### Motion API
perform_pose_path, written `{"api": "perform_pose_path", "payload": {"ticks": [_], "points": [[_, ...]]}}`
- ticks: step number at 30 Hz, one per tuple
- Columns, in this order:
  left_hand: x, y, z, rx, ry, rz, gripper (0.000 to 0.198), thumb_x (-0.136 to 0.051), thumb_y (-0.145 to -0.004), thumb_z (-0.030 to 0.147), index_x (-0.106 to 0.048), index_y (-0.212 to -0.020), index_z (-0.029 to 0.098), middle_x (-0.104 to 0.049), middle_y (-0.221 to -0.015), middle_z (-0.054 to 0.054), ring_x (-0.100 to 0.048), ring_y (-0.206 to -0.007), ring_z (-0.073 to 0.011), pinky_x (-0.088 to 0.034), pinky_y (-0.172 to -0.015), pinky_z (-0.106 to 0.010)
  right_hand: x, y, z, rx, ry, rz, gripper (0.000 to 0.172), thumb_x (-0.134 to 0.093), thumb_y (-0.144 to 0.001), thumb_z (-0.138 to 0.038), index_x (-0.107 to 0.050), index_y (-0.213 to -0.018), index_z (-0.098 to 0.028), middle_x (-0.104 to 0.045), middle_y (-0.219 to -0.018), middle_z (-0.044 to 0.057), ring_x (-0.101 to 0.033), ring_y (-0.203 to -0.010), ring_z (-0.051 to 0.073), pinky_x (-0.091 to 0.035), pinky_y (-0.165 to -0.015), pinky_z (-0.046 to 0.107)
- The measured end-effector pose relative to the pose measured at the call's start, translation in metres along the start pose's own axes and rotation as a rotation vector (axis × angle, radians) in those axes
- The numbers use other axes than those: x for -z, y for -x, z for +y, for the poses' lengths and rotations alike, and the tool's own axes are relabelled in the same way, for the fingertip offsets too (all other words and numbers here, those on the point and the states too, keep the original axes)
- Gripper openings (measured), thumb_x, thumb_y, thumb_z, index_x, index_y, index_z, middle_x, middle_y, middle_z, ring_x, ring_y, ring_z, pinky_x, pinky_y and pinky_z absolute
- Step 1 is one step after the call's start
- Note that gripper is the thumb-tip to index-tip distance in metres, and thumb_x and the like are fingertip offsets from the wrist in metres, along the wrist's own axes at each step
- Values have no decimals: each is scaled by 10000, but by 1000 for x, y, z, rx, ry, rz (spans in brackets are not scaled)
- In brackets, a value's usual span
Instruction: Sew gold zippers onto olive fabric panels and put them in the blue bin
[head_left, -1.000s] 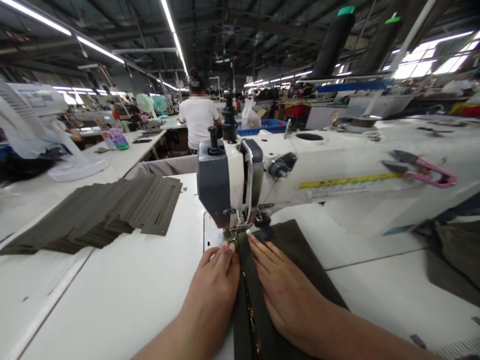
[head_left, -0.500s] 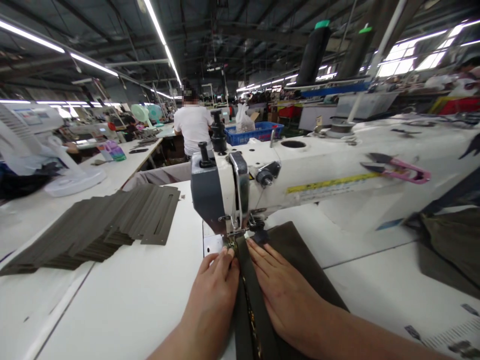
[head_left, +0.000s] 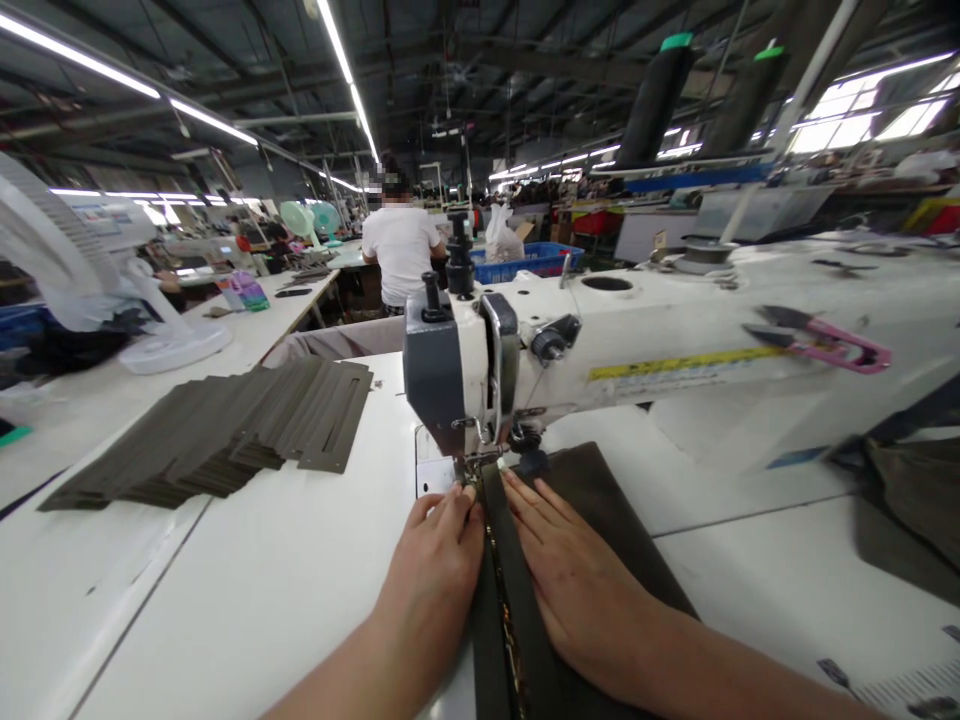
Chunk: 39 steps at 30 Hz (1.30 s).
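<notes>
A dark olive fabric piece (head_left: 600, 520) lies under the sewing machine (head_left: 469, 375), a gold-toothed zipper (head_left: 504, 610) running lengthwise along it. Just in front of the presser foot, my left hand (head_left: 439, 560) has its fingers bent and pressed together on the left edge of the fabric; its fingertips are partly hidden. My right hand (head_left: 574, 580) rests flat on the fabric to the right of the zipper, fingers stretched toward the presser foot. The needle itself is too small to make out.
A fanned stack of olive fabric pieces (head_left: 225, 430) lies left of the machine. Pink-handled thread snips (head_left: 832, 340) rest against the machine arm. More dark fabric (head_left: 911, 510) is at right. A white fan (head_left: 172, 340) stands at left; a person in a white shirt (head_left: 405, 255) is beyond.
The head view has shifted a little, so the machine and stack appear farther right. Both hands stay on the fabric beside the presser foot, with little visible movement.
</notes>
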<state>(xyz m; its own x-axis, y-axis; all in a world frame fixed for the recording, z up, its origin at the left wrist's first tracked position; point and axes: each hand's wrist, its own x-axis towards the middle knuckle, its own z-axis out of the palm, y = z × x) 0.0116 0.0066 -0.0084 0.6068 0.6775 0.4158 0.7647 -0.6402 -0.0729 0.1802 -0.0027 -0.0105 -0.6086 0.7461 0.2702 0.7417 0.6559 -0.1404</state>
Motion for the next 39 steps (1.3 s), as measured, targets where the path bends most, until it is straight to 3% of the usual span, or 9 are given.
{"api": "perform_pose_path", "payload": {"ticks": [15,24,32,35,39], "points": [[6,-2,0,7,25,-69,217,-448,-826,38,-571,-1000,75,-575,-1074,-156,-544,-979,-235,-479,-839,-388,-8,1,2,25,18,73,500,-389,-821,-131,-391,-1320,-101,-406,-1347,135,-314,-1272,227,-266,-1058,418],[8,-7,-5,-20,99,-21,231,-384,-842,46,-579,-949,111,-577,-959,-121,-550,-896,-217,-498,-785,-378,-6,-4,3,3,-45,82,514,-407,-825,-145,-363,-1335,-105,-377,-1368,135,-275,-1290,225,-233,-1070,415],[4,-9,-10,102,198,-76,201,-473,-812,64,-599,-948,142,-566,-944,-82,-546,-850,-202,-491,-795,-364,-8,-14,11,6,-106,80,470,-386,-831,-148,-418,-1290,-51,-408,-1336,181,-293,-1280,244,-234,-1060,434],[5,-7,-11,123,220,-55,223,-456,-820,67,-607,-966,141,-575,-950,-83,-560,-858,-199,-499,-790,-350,3,-7,7,23,-145,90,472,-386,-820,-138,-420,-1282,-46,-417,-1325,192,-300,-1277,242,-251,-1048,454],[13,4,-8,71,272,-46,259,-496,-791,73,-596,-1025,123,-610,-1028,-102,-584,-928,-209,-500,-830,-344,15,22,-13,127,-215,141,521,-561,-742,-291,-499,-1209,-68,-476,-1262,196,-404,-1196,272,-339,-1003,437]]}}
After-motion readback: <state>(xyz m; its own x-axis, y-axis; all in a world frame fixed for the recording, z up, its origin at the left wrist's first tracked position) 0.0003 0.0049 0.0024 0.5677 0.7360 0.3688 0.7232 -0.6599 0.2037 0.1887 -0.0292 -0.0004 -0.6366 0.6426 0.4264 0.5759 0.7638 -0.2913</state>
